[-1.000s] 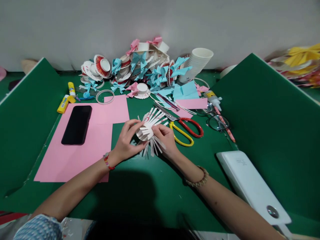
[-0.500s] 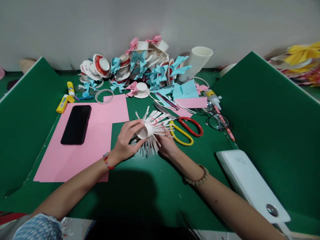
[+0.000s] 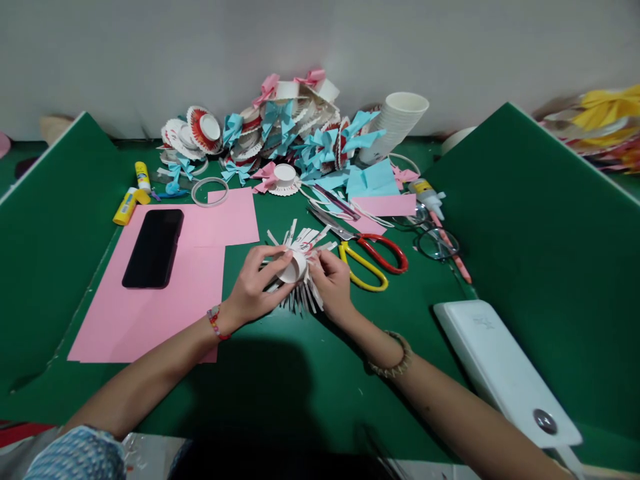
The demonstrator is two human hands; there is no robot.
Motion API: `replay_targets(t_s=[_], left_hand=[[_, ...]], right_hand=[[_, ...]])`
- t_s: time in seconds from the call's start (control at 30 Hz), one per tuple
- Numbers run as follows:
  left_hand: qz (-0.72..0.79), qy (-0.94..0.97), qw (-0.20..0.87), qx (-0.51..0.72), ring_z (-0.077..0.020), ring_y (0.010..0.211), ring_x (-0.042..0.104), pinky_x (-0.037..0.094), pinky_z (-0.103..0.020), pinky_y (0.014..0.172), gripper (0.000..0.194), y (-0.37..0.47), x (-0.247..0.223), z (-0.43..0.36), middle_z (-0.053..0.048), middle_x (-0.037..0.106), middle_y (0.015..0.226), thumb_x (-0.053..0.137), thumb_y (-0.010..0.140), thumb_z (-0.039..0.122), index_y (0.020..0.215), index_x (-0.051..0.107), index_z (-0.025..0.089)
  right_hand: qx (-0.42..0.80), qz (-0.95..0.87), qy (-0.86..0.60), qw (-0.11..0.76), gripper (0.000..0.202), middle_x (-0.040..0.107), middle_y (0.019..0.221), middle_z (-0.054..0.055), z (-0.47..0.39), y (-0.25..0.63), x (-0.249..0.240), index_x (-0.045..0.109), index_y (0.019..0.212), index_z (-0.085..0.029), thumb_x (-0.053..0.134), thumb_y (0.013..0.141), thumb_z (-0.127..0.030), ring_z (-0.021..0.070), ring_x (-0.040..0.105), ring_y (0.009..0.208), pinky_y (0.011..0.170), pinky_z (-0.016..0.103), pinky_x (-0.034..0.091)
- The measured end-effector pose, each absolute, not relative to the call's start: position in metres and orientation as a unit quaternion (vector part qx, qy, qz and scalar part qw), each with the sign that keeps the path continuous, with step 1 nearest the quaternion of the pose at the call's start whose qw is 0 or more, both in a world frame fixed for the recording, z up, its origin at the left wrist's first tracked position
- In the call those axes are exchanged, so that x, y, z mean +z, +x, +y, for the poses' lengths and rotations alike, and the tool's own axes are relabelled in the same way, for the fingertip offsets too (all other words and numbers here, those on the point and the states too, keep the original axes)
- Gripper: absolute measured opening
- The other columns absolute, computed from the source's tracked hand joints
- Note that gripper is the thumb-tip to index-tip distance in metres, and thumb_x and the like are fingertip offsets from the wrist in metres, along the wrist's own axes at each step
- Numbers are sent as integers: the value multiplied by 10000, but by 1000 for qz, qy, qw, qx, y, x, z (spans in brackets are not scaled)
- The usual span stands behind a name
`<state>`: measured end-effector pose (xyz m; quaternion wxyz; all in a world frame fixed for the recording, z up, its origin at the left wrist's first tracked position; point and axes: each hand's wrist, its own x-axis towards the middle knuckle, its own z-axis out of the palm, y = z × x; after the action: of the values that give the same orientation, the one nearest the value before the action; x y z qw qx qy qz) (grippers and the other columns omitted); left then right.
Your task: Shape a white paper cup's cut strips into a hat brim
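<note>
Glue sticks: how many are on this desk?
2: the farther glue stick, near the left partition, and the nearer glue stick, beside the phone's far end. Others may hide in the craft pile.

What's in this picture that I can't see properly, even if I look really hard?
In the head view:
- Cut paper cup: some strips, hidden behind the left hand and right hand.
- Yellow glue stick: its label's words, too small to read.
- Craft pile: its lower pieces, hidden by those in front.
- Yellow bow: its right end, cut off by the picture's right edge.
</note>
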<state>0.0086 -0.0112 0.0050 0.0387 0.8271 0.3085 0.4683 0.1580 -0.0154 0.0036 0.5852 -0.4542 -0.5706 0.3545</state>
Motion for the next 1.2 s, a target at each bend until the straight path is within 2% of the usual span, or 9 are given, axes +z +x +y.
replay_targets(t_s=[0.2,0.3,0.43,0.57,0.67,0.8,0.97,1.2], left_hand=[[294,833,26,467,-215,971,568,530,-368,776,369,9,5,-11,-128,565,1040,653,761,193,1107,530,147],[294,834,26,467,-216,980,567,527,-368,785,369,9,5,-11,-133,568,1040,652,761,181,1106,532,136],[310,824,43,473,-207,989,571,522,-370,804,407,9,7,-11,-125,573,1058,663,751,171,1129,515,148],[319,811,51,487,-213,1011,571,517,-377,822,474,9,7,-10,-124,574,1072,694,731,200,1158,491,164],[316,814,51,485,-214,1025,568,514,-375,827,456,9,7,-10,-128,570,1081,672,746,178,1164,490,162],[312,816,49,484,-214,1023,566,517,-376,823,399,9,6,-10,-132,564,1082,649,756,149,1132,513,155],[321,817,34,477,-209,995,573,526,-371,799,380,9,4,-10,-126,570,1063,666,754,182,1105,524,152],[312,820,50,477,-210,1021,574,521,-379,817,377,9,7,-11,-129,583,1082,638,775,167,1129,510,150]], right_hand=[[281,-613,-476,565,217,361,521,-63,-19,157,0,414,602,-203,450,816,-224,81,313,465,466,228,268],[297,-604,-475,567,228,359,526,-62,-20,157,1,409,601,-206,466,818,-245,84,319,474,474,232,275],[451,-523,-436,577,279,397,536,-49,-17,158,1,453,598,-206,522,809,-376,94,349,489,475,235,297],[608,-410,-409,543,333,395,475,-63,-12,158,-1,527,595,-211,649,684,-508,83,319,419,409,225,262],[642,-369,-413,530,392,414,472,-67,-11,158,-2,555,611,-210,695,602,-577,72,307,405,392,217,248],[623,-390,-416,536,396,436,476,-67,-11,159,-3,555,616,-207,697,613,-577,71,318,413,395,210,245],[550,-455,-438,547,406,484,543,-46,-12,159,1,523,603,-198,676,639,-572,85,385,483,458,219,320],[399,-550,-472,562,342,456,542,-45,-19,157,8,488,611,-200,559,786,-486,94,382,501,487,234,325]])
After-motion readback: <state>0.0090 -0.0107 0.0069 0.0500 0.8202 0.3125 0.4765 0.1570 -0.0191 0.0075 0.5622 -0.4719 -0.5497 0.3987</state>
